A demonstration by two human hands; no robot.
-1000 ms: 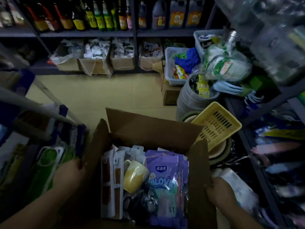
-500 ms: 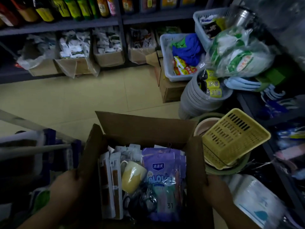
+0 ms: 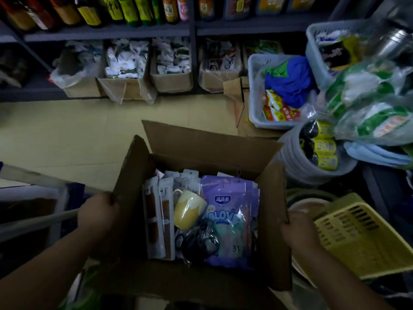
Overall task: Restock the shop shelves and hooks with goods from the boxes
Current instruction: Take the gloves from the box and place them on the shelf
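A pale yellow floor [image 3: 73, 135] runs to a dark shelf [image 3: 107, 32] carrying bottles [image 3: 125, 10] above cartons of packets. The open cardboard box [image 3: 210, 146] sits low in the middle, holding purple glove packs [image 3: 230, 198] and a yellow mug [image 3: 188, 209]. The left hand [image 3: 98, 213] grips its left flap, the right hand [image 3: 299, 233] its right wall, fingers curled on the cardboard. A yellow basket [image 3: 362, 238] lies just beside the right hand.

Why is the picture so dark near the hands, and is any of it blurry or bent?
Head view: dim light leaves both forearms and the box's near wall in shadow, while the floor is brighter. The purple glove pack reads sharply; the green bags at the right edge are smeared. The wide lens bends the shelf lines.
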